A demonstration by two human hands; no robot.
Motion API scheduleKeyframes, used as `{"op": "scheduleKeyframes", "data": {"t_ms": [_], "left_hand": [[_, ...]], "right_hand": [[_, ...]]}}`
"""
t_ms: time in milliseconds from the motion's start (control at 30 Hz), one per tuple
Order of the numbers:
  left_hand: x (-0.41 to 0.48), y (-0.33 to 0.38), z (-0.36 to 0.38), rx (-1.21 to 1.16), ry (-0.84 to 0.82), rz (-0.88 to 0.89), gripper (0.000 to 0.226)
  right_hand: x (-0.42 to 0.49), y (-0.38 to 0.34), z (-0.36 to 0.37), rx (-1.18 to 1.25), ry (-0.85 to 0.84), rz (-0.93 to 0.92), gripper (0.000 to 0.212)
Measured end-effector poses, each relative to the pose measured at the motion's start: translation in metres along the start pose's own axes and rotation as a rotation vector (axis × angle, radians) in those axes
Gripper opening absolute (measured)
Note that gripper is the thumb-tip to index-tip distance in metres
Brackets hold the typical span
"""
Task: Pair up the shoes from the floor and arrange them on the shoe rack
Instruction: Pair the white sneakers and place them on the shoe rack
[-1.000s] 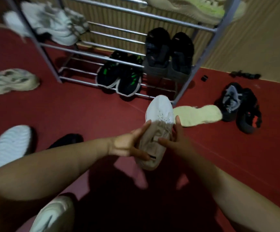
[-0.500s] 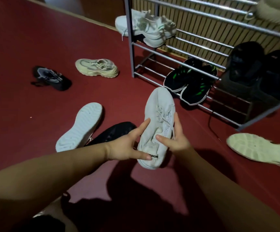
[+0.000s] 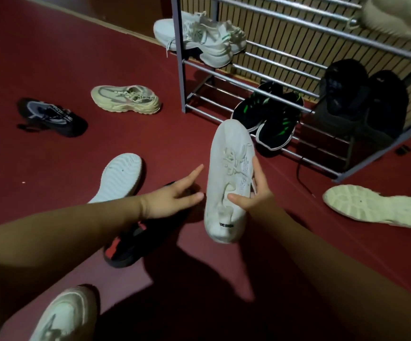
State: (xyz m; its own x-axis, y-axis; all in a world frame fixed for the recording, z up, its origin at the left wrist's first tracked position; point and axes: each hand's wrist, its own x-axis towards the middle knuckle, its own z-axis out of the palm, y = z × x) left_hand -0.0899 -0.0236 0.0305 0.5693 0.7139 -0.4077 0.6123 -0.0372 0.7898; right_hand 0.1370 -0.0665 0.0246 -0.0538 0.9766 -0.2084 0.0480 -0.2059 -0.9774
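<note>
Now my right hand [image 3: 251, 196] grips the white sneaker [image 3: 229, 173], fingers [image 3: 258, 173] curled round it, off the floor; my left hand [image 3: 170, 198] hangs just beside it, fingers loose and empty. Pairing step, I judge: the upturned white shoe [image 3: 122, 177] beyond my left fingers (likely its mate) wants picking up next, then both to the shoe rack [image 3: 182, 70].

- White knit shoe [image 3: 226, 168]: a black printed label at the heel reads roughly "DESIG", with its last letters blurred. Strips of small grey print run beside the laces, too small to read.
- Cream shoe [image 3: 125, 98], on the floor [image 3: 52, 57]: a dark band along the collar carries pale capitals, seen upside down, roughly "FOREN". Both ends are unclear.
- Black shoe [image 3: 52, 116], on the floor: pale capitals across the top strap read roughly "FORE…NG", partly blurred.
</note>
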Motion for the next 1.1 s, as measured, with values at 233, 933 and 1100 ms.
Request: {"op": "scheduleKeyframes", "data": {"t_ms": [233, 933, 1100], "left_hand": [[0.016, -0.098, -0.074, 0.650, 0.146, -0.483, 0.100], [0.037, -0.137, -0.129, -0.473, 0.323, -0.265, 0.092], [0.030, -0.146, -0.145, -0.191, 0.387, -0.194, 0.083]], "right_hand": [[0.014, -0.004, 0.049, -0.027, -0.004, 0.065, 0.106], [0.046, -0.013, 0.124, -0.180, 0.139, 0.208, 0.106], [0.038, 0.000, 0.123, -0.149, 0.182, 0.221, 0.105]]}}
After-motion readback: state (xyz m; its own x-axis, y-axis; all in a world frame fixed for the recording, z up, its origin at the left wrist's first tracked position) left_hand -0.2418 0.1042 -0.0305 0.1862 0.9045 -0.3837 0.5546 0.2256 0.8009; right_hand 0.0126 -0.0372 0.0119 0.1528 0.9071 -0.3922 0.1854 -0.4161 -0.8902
